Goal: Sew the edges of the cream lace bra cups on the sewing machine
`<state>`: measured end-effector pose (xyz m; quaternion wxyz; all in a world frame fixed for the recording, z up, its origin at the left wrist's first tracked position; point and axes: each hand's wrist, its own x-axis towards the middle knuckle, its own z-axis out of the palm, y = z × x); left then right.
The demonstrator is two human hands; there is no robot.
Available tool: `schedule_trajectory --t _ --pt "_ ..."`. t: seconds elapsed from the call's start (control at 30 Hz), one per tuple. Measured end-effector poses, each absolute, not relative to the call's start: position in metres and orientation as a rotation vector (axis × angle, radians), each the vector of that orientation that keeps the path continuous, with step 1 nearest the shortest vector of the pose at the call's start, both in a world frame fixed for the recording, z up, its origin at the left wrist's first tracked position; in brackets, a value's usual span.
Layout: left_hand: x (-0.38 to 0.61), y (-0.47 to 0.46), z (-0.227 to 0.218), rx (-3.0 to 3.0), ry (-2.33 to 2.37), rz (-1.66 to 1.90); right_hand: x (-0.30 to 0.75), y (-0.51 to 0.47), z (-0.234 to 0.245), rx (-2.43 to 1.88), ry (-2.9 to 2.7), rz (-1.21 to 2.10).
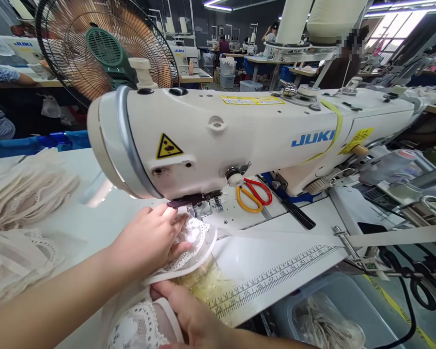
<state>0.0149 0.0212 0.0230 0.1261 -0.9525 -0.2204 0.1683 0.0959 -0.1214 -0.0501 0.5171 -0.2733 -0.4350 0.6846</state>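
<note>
A white lace bra [199,237] lies partly under the head of a white sewing machine [218,131], one cup close to the presser foot [192,209]. My left hand [148,237] grips that cup, its fingertips near the needle area and its thumb on the lace. Lower down, my right hand [192,310] holds the bra between its two cups, thumb on top. The second lace cup [141,325] hangs towards me at the bottom edge. The needle itself is hidden behind my left fingers and the machine head.
Scissors with red and yellow handles [249,196] lie behind the needle area, beside a black-handled tool [300,213]. Piled lace pieces [25,189] cover the table's left. A printed ruler [269,281] runs along the front edge, above a plastic bin [330,310]. A fan [105,48] stands behind.
</note>
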Motion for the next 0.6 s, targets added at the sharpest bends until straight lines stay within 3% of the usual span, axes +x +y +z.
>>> schedule_trajectory --t 0.2,0.4,0.6 --pt "0.009 0.022 0.019 -2.804 -0.559 0.501 0.094 -0.124 -0.047 -0.770 -1.122 1.576" --pt "-0.012 0.001 0.016 -3.100 -0.356 0.337 0.124 -0.144 -0.020 -1.071 -1.600 1.326" --pt "-0.020 -0.044 -0.013 -3.346 -0.392 -0.292 0.179 -0.137 -0.003 -1.521 -2.006 0.371"
